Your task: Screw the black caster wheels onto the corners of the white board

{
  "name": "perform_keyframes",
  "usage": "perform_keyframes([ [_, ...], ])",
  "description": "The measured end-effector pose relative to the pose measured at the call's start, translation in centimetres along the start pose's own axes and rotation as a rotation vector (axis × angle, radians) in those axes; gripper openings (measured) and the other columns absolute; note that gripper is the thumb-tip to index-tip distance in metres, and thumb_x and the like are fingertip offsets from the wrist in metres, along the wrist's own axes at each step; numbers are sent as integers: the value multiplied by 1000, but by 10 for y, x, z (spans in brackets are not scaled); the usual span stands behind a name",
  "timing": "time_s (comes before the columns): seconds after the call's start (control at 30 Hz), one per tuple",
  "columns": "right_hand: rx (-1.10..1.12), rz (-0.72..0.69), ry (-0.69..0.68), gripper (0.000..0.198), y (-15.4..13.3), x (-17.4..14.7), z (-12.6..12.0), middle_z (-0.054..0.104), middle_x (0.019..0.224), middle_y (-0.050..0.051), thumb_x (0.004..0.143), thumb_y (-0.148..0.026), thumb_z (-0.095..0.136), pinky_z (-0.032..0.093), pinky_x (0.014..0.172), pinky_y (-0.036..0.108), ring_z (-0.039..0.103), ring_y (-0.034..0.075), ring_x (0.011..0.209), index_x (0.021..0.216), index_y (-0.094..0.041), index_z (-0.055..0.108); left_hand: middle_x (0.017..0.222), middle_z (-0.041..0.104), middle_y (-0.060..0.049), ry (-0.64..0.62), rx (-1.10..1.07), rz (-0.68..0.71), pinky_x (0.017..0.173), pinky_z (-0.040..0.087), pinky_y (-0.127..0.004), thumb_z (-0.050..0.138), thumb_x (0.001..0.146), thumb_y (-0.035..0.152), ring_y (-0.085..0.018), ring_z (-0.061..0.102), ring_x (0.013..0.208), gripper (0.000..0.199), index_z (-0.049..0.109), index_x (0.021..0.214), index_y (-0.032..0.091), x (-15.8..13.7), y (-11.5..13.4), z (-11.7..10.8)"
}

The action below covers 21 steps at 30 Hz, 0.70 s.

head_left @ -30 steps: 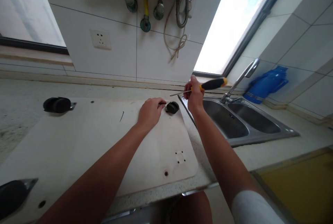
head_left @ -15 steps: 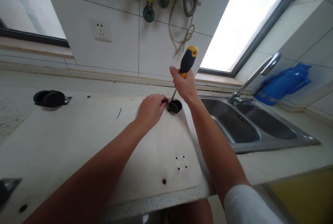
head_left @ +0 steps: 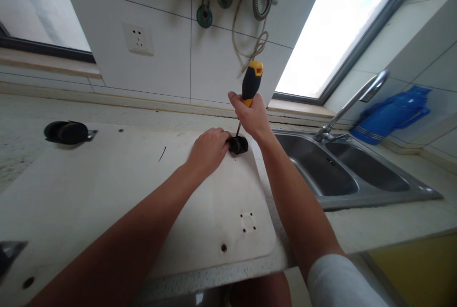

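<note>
My right hand (head_left: 253,114) is closed around the lower handle of a black and yellow screwdriver (head_left: 252,81). Its shaft slants down to a black caster wheel (head_left: 238,144) at the far right corner of a white board (head_left: 214,212); the tip is hidden behind the wheel. My left hand (head_left: 210,150) lies on the board with its fingertips closed against the caster's left side. A second caster (head_left: 69,133) sits at the board's far left corner. Near the right front corner are small screw holes (head_left: 247,222) in a square.
The board lies on a speckled counter (head_left: 21,107). To the right are a double steel sink (head_left: 314,159), a faucet (head_left: 352,107) and a blue thermos-like jug (head_left: 392,115). A socket (head_left: 138,39), pipe valves (head_left: 204,14) and a looped cord (head_left: 257,49) are on the wall.
The screwdriver's handle has tipped left and stands more upright. The caster at my left fingers has turned slightly, and my right hand has shifted a little left.
</note>
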State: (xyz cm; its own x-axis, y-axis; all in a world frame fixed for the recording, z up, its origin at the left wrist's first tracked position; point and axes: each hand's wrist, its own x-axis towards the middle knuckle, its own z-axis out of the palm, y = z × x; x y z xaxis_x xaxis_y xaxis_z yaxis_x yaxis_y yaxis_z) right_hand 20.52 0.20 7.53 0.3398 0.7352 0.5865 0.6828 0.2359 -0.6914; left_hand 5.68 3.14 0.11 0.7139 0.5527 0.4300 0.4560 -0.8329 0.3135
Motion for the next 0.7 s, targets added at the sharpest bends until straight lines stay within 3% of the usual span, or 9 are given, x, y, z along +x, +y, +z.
perform_keyframes([
  [0.37, 32, -15, 29, 55, 4, 1, -6, 45, 60, -3, 101, -54, 70, 36, 57, 31, 41, 12, 61, 61, -25, 45, 116, 77, -8, 0, -81, 46, 93, 58, -39, 65, 106, 18, -28, 72, 113, 22, 87, 108, 22, -2, -6, -1],
  [0.53, 40, -14, 30, 55, 4, 0, -7, 45, 58, -3, 102, -55, 68, 37, 54, 29, 43, 12, 58, 61, -25, 46, 119, 75, -7, -44, -24, 51, 91, 58, -39, 65, 108, 21, -28, 72, 114, 22, 87, 109, 22, -5, -5, -7],
  [0.7, 42, 16, 14, 58, 3, 0, -8, 52, 55, -1, 104, -55, 68, 40, 53, 28, 49, 12, 56, 59, -24, 51, 116, 75, -8, -74, 99, 118, 77, 54, -36, 59, 112, 29, -26, 75, 100, 27, 85, 109, 22, -18, -1, -11],
])
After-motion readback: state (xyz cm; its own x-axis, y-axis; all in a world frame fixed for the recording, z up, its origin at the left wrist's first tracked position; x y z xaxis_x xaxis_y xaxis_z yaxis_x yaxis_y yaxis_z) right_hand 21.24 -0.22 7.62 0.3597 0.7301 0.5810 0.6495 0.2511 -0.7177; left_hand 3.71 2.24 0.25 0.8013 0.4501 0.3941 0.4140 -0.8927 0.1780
